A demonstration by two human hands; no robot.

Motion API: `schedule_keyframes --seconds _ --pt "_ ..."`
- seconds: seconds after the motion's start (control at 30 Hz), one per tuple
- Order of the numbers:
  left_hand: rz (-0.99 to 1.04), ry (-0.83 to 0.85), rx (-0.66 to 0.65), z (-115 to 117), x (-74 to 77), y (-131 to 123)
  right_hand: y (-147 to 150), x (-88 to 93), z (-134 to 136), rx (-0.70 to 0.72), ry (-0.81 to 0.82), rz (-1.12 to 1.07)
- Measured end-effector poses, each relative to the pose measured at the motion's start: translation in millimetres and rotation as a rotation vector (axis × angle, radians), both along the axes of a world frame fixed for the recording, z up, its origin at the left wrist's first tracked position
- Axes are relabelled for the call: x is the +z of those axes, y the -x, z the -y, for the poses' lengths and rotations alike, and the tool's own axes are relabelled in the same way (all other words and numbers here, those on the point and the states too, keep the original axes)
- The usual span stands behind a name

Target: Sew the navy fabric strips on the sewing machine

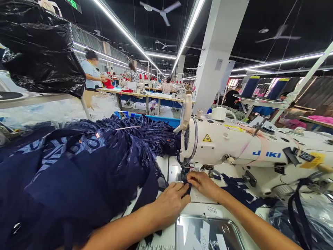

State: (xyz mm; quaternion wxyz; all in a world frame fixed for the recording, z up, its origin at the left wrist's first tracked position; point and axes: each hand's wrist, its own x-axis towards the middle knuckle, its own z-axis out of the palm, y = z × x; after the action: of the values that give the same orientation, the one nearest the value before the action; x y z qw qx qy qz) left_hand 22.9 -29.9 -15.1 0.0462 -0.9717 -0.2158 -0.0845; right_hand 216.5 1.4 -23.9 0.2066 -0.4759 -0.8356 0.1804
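A white sewing machine (pixel 239 142) stands at the right, its needle area just beyond my hands. My left hand (pixel 173 201) lies on a narrow dark blue strip (pixel 187 189) with its fingers bent and close together, pressing the cloth. Near the presser foot, my right hand (pixel 200 182) pinches the same dark cloth between thumb and fingertips. A large heap of navy fabric (pixel 85 177) with light blue lettering fills the left side, some of it hanging toward my left forearm. The cloth's exact edges under the fingers are hidden.
A metal tray (pixel 235 236) with white labels lies in front of the machine. Navy scraps (pixel 238 194) are behind my right forearm, and a clear plastic bag (pixel 281 222) is at the right. Black plastic (pixel 44 52) covers something at upper left. People work at tables beyond.
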Motion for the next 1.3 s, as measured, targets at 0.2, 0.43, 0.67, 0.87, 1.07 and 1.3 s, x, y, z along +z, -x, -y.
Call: schedule_keyframes --seconds 0.2,0.43,0.67,0.87,1.07,1.3 --pt "0.003 0.05 0.025 -3 2.7 -2 -2 -0.7 -2 -0.012 0.073 -0.062" --pt "0.07 0.058 0.027 -6 -0.4 -1 -4 -9.6 6 0.033 -0.232 0.121" --pt "0.182 -0.001 0.012 -5 -3.6 -1 -5 -4.5 24 0.244 -0.681 0.431" --pt "0.17 -0.008 0.047 -10 -4.7 -13 -13 -1.7 13 0.225 -0.739 0.449" --pt "0.185 -0.041 0.083 -14 -11.1 -18 -16 0.2 10 0.198 -0.727 0.489" --pt "0.166 -0.036 0.102 -15 -8.6 -19 -16 0.2 9 0.194 -0.634 0.499"
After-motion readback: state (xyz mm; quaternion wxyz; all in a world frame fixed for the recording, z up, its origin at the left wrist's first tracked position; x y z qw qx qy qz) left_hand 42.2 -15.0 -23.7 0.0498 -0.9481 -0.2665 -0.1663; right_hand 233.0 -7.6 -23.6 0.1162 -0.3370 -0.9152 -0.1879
